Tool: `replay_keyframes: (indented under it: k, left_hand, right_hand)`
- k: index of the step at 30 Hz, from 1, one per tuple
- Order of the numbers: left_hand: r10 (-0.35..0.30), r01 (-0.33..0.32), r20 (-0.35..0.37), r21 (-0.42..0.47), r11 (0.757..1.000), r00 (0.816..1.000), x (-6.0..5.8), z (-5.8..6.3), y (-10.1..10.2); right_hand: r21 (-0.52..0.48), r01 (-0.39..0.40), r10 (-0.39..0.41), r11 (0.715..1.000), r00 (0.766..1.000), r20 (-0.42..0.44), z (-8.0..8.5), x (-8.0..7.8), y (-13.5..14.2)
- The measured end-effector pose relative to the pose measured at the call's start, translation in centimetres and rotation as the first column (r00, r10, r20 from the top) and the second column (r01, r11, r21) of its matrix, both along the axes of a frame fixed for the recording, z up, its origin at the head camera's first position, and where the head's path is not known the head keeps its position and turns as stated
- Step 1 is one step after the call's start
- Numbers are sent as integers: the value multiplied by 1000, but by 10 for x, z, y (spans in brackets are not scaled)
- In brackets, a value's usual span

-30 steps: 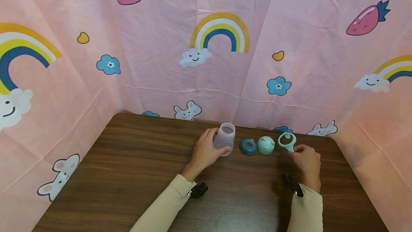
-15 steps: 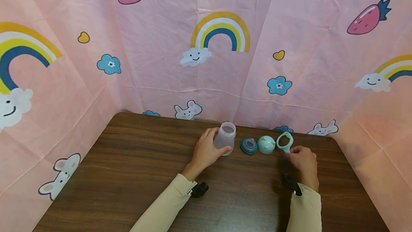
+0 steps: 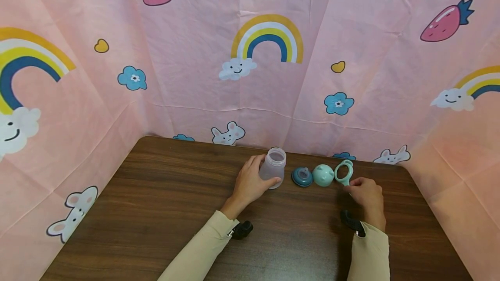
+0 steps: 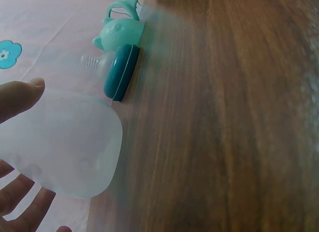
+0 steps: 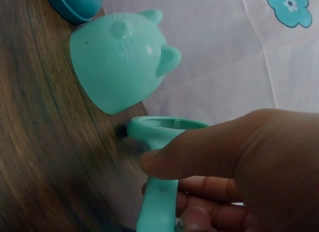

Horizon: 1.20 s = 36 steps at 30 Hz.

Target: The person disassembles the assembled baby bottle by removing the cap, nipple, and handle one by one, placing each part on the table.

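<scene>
My left hand (image 3: pixel 248 182) holds a translucent baby bottle (image 3: pixel 274 169) by its body, thumb on one side and fingers on the other. The bottle is upright, its threaded mouth uncovered. In my right hand (image 3: pixel 368 195) a mint-green bottle handle (image 5: pixel 157 207) with a ring at its far end is pinched between thumb and fingers. The ring is beside the mint-green bottle cap (image 3: pixel 323 175), which has small ears. Between cap and bottle sits a clear nipple in a teal collar (image 4: pixel 122 72), pointing up. Part of the handle is hidden behind my right thumb.
All the parts are in a row near the back edge of the brown wooden table (image 3: pixel 175 211). A pink printed cloth (image 3: pixel 187 73) hangs behind the table and along its sides. Black straps (image 3: pixel 354 224) circle both wrists.
My right hand has shifted a little to the left with the handle, bringing its ring closer to the cap. The ring has also turned slightly. My left hand and the bottle stay in place.
</scene>
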<state>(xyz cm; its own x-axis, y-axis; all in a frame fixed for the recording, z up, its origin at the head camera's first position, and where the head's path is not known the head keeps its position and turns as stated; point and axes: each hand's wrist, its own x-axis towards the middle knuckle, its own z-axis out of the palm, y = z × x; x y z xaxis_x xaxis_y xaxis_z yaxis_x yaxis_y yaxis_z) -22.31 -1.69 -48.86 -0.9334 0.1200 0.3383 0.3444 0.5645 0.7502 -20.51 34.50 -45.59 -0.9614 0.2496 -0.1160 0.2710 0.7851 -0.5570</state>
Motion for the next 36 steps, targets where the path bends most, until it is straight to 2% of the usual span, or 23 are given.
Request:
replay_keyframes:
  k: [8, 14, 26, 31, 36]
  left_hand:
    - [-6, 6, 25, 5, 1000, 1000, -1, 0, 0]
    - [-10, 10, 31, 15, 1000, 999, 0, 4, -2]
    - [-2, 2, 16, 50, 999, 1000, -4, 18, -13]
    - [-15, 15, 7, 44, 999, 1000, -2, 24, -15]
    - [-32, 32, 7, 18, 999, 999, -1, 29, -16]
  right_hand:
    - [-10, 10, -10, 1000, 1000, -8, 0, 0, 1]
    - [-28, 12, -13, 1000, 999, -31, 6, 4, -1]
    - [25, 56, -51, 998, 984, -171, 30, 11, -16]
    - [37, 7, 3, 999, 966, -257, 46, 15, -36]
    - [57, -127, 139, 990, 919, -368, 56, 15, -59]
